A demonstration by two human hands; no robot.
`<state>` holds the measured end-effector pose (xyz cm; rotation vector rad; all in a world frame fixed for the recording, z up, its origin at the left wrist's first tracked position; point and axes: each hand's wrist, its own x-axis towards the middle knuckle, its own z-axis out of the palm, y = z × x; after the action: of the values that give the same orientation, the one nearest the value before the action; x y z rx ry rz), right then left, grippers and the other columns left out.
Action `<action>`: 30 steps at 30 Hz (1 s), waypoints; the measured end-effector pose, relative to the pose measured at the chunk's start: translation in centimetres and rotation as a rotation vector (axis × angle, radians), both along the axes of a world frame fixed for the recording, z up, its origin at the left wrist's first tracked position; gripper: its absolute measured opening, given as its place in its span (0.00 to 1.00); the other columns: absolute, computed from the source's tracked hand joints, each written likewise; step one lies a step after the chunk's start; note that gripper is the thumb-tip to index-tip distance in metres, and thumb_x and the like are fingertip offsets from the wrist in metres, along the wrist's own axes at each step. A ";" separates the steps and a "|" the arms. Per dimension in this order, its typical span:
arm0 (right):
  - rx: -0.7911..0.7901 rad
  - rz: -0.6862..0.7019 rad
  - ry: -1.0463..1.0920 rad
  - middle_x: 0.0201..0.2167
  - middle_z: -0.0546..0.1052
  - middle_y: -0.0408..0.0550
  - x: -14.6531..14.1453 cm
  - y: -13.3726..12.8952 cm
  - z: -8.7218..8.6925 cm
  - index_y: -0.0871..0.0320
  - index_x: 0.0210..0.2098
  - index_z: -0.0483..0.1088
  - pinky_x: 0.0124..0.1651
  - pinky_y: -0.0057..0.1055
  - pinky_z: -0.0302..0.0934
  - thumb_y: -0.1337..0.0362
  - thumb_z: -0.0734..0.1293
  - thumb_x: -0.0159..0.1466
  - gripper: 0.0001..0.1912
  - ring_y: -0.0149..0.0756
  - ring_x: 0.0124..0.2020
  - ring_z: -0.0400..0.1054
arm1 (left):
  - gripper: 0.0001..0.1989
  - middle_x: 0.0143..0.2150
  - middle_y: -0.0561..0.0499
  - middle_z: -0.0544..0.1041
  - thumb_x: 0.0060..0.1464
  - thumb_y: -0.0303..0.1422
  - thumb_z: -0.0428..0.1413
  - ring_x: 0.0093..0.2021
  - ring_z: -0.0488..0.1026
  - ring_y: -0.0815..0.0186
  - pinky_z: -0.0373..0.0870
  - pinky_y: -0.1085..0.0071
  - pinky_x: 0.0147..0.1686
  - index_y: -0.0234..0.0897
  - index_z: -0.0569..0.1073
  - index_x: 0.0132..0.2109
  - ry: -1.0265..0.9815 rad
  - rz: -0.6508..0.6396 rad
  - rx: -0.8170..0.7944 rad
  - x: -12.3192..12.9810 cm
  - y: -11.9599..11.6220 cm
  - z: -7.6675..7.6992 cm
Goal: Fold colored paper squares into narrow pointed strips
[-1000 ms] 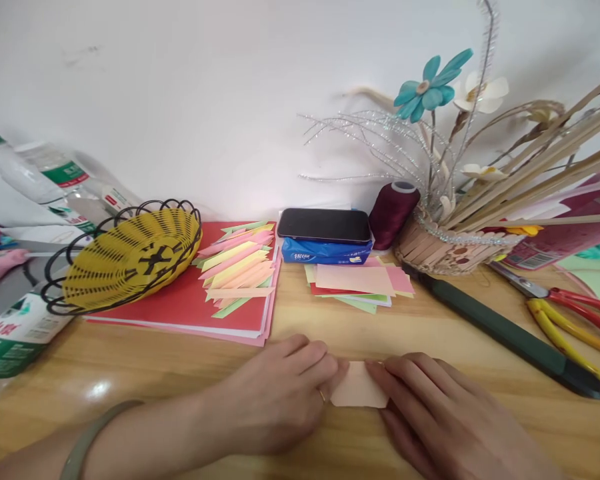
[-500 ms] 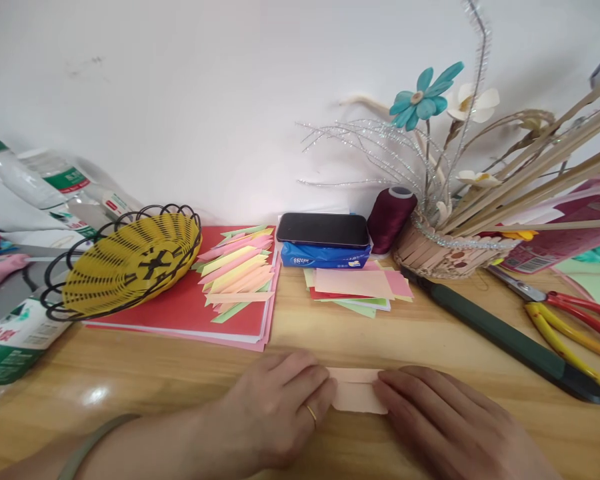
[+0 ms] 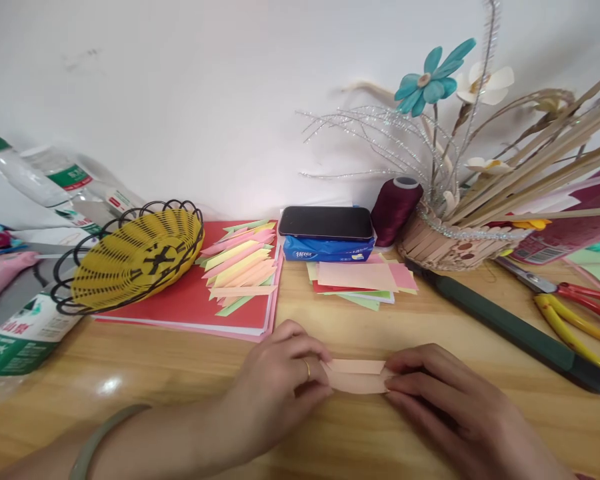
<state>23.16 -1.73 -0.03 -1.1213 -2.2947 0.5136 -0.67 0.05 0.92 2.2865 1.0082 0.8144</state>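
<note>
Between my hands, low over the wooden table, is a small peach paper slip (image 3: 357, 379) with its far edge folded over. My left hand (image 3: 290, 377) pinches the slip's left end and wears a gold ring. The right end is gripped by the thumb and fingers of my right hand (image 3: 445, 390). Beyond my right hand lies a pile of coloured paper slips (image 3: 357, 277), peach on top. Farther left, folded paper strips (image 3: 243, 267) in pink, yellow, orange and green sit on red paper sheets (image 3: 180, 307).
A yellow basket (image 3: 140, 260) and plastic bottles (image 3: 35, 333) stand left. At the back, a black phone (image 3: 325, 222) rests on a blue tissue pack (image 3: 330, 249) beside a maroon thread spool (image 3: 395, 212). On the right are a flower holder (image 3: 450, 243), a dark green-handled tool (image 3: 505, 327) and pliers (image 3: 565, 320).
My fingers have shifted from lying flat on the slip to pinching its ends, and the near edge now curves. The view has moved slightly.
</note>
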 end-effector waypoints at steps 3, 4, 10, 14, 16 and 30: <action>-0.048 -0.042 0.017 0.34 0.72 0.47 -0.3 0.1 0.2 0.55 0.31 0.69 0.35 0.28 0.67 0.67 0.62 0.62 0.05 0.33 0.36 0.69 | 0.05 0.35 0.51 0.76 0.48 0.21 0.59 0.37 0.68 0.66 0.67 0.70 0.37 0.35 0.73 0.29 -0.008 0.026 -0.082 0.1 0.0 0.1; -0.054 -0.055 0.021 0.33 0.72 0.47 -0.5 0.2 0.2 0.55 0.31 0.69 0.35 0.28 0.67 0.67 0.62 0.62 0.05 0.33 0.36 0.69 | 0.05 0.36 0.51 0.76 0.49 0.22 0.59 0.37 0.68 0.66 0.67 0.70 0.37 0.35 0.73 0.30 -0.006 0.032 -0.094 0.1 0.0 0.2; -0.063 -0.094 0.020 0.31 0.71 0.46 -1.1 0.3 0.4 0.55 0.29 0.67 0.34 0.28 0.66 0.67 0.61 0.62 0.05 0.33 0.34 0.68 | 0.03 0.35 0.51 0.76 0.50 0.24 0.58 0.37 0.67 0.65 0.66 0.68 0.37 0.35 0.73 0.30 0.021 0.068 -0.105 0.4 0.0 0.2; -0.055 -0.078 -0.004 0.32 0.70 0.47 -1.1 0.3 0.3 0.55 0.30 0.66 0.34 0.29 0.66 0.67 0.60 0.62 0.06 0.34 0.35 0.67 | 0.03 0.35 0.52 0.75 0.51 0.25 0.57 0.37 0.67 0.65 0.66 0.68 0.37 0.35 0.73 0.30 0.038 0.081 -0.123 0.5 0.1 0.2; -0.051 -0.072 -0.025 0.32 0.70 0.47 -1.1 0.3 0.4 0.55 0.30 0.66 0.34 0.29 0.65 0.68 0.60 0.63 0.06 0.34 0.35 0.67 | 0.04 0.35 0.52 0.75 0.51 0.25 0.57 0.37 0.67 0.65 0.65 0.68 0.37 0.35 0.72 0.29 0.047 0.082 -0.123 0.6 0.1 0.2; -0.048 -0.104 -0.019 0.30 0.69 0.46 -1.6 0.5 0.5 0.56 0.27 0.64 0.32 0.29 0.64 0.70 0.59 0.62 0.08 0.33 0.32 0.66 | 0.06 0.31 0.52 0.73 0.46 0.22 0.57 0.36 0.65 0.65 0.64 0.68 0.34 0.34 0.70 0.26 0.139 0.113 -0.181 1.2 0.4 0.3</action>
<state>21.56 -1.23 0.51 -1.2668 -2.2371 0.5224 0.56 0.40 1.27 2.1705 1.2301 0.5884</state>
